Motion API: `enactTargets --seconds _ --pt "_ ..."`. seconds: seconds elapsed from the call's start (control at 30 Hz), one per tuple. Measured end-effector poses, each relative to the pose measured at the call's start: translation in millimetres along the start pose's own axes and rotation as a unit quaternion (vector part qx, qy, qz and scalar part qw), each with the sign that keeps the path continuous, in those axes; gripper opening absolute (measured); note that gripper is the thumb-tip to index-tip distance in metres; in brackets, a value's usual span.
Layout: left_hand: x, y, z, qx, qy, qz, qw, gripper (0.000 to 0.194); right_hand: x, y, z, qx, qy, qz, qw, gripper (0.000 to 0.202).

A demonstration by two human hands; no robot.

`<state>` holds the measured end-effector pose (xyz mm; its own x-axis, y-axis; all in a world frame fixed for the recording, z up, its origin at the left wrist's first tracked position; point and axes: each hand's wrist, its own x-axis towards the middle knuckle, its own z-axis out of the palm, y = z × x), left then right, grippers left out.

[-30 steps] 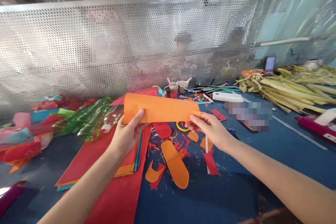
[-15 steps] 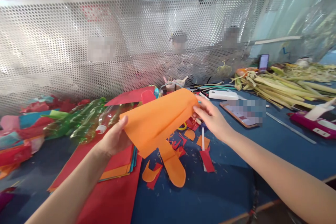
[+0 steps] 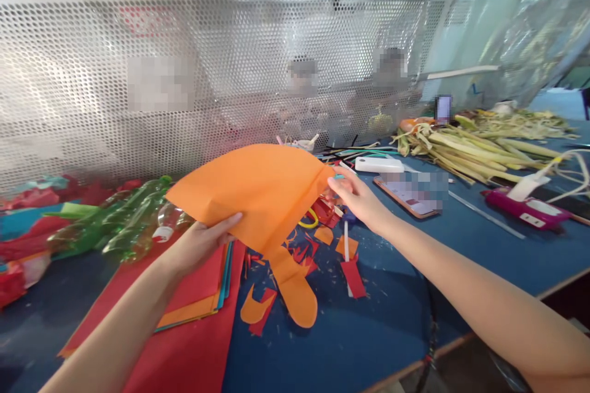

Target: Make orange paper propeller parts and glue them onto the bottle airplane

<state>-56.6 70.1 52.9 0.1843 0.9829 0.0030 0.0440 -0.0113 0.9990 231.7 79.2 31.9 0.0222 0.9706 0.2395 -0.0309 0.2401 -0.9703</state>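
Between my two hands, above the table, is a fan-shaped sheet of orange felt or craft paper (image 3: 258, 187); which of the two I cannot tell. My left hand (image 3: 203, 242) grips its lower left edge, thumb on top and fingers hidden underneath. My right hand (image 3: 354, 193) pinches its right edge between thumb and fingers. Below the sheet lies a rounded orange strip (image 3: 297, 295), its upper end hidden. Beside that strip rest a notched orange scrap (image 3: 253, 307) and a stack of coloured sheets (image 3: 191, 295) on a large red sheet (image 3: 184, 350).
Green plastic bottles (image 3: 133, 227) and crumpled coloured pieces (image 3: 27, 221) lie left. To the right are a phone (image 3: 405, 196), a white device (image 3: 378, 164), a magenta power strip (image 3: 525, 209) and pale dried stalks (image 3: 479, 153). A perforated metal screen (image 3: 230, 73) stands behind, with people beyond it.
The orange sheet has opened from a folded-over shape into a wide fan. My left hand has shifted its hold along the lower edge. The view has turned slightly right.
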Motion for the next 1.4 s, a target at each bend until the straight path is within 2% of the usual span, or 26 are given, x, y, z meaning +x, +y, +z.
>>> enactTargets --seconds 0.1,0.2,0.27,0.37,0.5,0.6,0.67,0.77,0.97,1.1,1.2,1.4 --pt "-5 0 5.2 0.018 -0.012 0.007 1.0 0.048 -2 1 2 0.026 -0.004 0.024 0.999 0.039" --pt "-12 2 11.1 0.032 -0.035 -0.012 0.999 0.049 -2 4 3 0.043 -0.002 0.032 0.999 0.044" --pt "-14 3 14.4 0.025 -0.031 -0.031 0.999 0.05 -2 6 2 0.052 0.002 0.029 0.998 0.043" --pt "-14 6 18.7 -0.021 -0.014 -0.05 0.998 0.05 -1 8 0 0.069 0.018 0.014 0.997 0.043" --pt "-7 4 22.3 -0.116 -0.007 -0.021 0.993 0.049 0 11 -1 0.091 0.034 -0.008 0.995 0.045" --pt "-3 -3 23.4 -0.148 -0.029 -0.021 0.988 0.052 0 12 1 0.098 0.029 -0.014 0.995 0.043" --pt "-3 -9 25.1 -0.143 -0.057 -0.041 0.987 0.052 -1 13 3 0.099 0.022 -0.015 0.995 0.043" --pt "-7 -14 30.6 -0.119 -0.058 -0.066 0.989 0.043 -3 12 5 0.098 0.013 -0.011 0.995 0.043" --pt "-13 -11 38.2 -0.09 -0.1 -0.111 0.985 0.036 -5 13 9 0.099 0.016 0.001 0.995 0.041" --pt "-13 -12 35.2 -0.058 -0.134 -0.101 0.984 0.028 -7 13 10 0.097 0.016 0.009 0.995 0.04" --pt "-10 -16 32.1 -0.039 -0.12 -0.091 0.988 0.025 -8 12 10 0.092 0.012 0.017 0.996 0.042" --pt "-6 -19 32.6 -0.041 -0.102 -0.058 0.992 0.042 -13 9 14 0.089 -0.006 0.028 0.996 0.034"
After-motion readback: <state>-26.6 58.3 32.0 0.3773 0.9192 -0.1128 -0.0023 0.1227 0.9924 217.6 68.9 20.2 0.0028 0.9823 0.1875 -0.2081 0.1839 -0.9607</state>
